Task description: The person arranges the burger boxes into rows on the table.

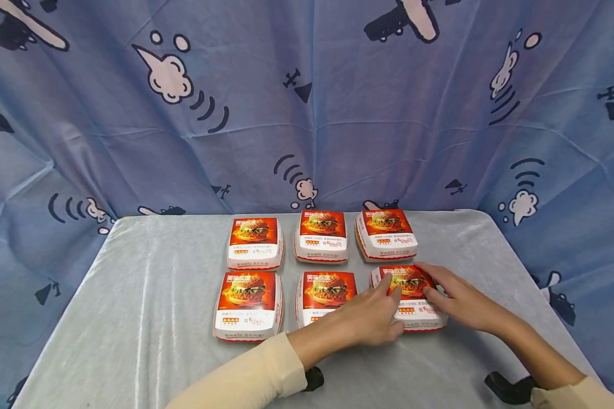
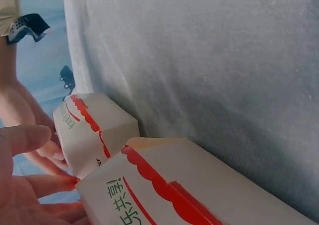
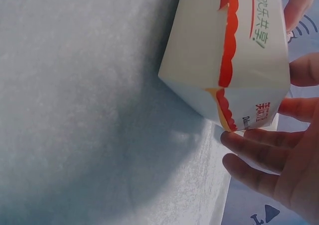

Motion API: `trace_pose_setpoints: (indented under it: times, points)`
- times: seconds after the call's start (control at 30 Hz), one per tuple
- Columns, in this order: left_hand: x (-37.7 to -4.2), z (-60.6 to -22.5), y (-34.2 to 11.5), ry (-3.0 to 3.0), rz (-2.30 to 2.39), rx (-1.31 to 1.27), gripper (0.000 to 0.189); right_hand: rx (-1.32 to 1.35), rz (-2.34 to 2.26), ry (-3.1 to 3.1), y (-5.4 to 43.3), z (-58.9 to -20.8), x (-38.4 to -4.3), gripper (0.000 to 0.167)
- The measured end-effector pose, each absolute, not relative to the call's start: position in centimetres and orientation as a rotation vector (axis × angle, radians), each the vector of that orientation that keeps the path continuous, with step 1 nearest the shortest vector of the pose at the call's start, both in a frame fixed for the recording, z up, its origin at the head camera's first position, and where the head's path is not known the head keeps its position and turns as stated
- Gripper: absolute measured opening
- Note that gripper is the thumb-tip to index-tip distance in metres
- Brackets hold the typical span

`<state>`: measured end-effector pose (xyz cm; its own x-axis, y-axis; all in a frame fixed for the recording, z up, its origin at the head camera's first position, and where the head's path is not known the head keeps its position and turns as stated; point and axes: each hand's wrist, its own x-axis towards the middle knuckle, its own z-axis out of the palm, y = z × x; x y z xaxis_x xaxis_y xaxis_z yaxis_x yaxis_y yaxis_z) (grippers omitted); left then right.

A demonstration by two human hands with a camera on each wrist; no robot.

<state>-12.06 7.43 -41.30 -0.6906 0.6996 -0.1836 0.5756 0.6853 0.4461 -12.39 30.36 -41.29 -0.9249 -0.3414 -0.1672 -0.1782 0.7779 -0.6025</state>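
Both hands are at the front right burger box, a white carton with a red burger picture on its lid. My left hand reaches across the front middle burger box, its index finger extended over the right box's lid. My right hand rests along that box's right side, with the thumb over the lid. In the right wrist view, its fingers lie loosely against the end of the carton. The left wrist view shows the left fingers near two cartons; their exact contact cannot be told.
To the left stands the front left burger box. A back row holds matching boxes at left, middle and right. All stand on a grey cloth-covered table; a blue patterned curtain hangs behind.
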Motion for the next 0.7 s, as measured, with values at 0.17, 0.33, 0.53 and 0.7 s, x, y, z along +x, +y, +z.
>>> trace_pose_setpoints:
  times: [0.17, 0.33, 0.53, 0.7]
  points:
    - [-12.0, -41.3, 7.4, 2.558, 0.506, 1.002, 0.063, -0.405, -0.889, 2.698, 30.4, -41.2, -12.3, 0.06]
    - [-11.8, -41.1, 7.3, 2.585, 0.477, 1.033, 0.061, -0.388, -0.861, 2.701, 30.6, -40.9, -12.3, 0.058]
    - [-12.0, -40.2, 6.8, 2.644, 0.448, 1.107, 0.056, -0.394, -0.816, 2.714, 30.8, -40.9, -12.6, 0.06]
    - [-13.3, -39.3, 5.1, 2.749, 0.552, 1.177, 0.047, -0.34, -0.673, 2.803, 30.9, -40.3, -13.3, 0.066]
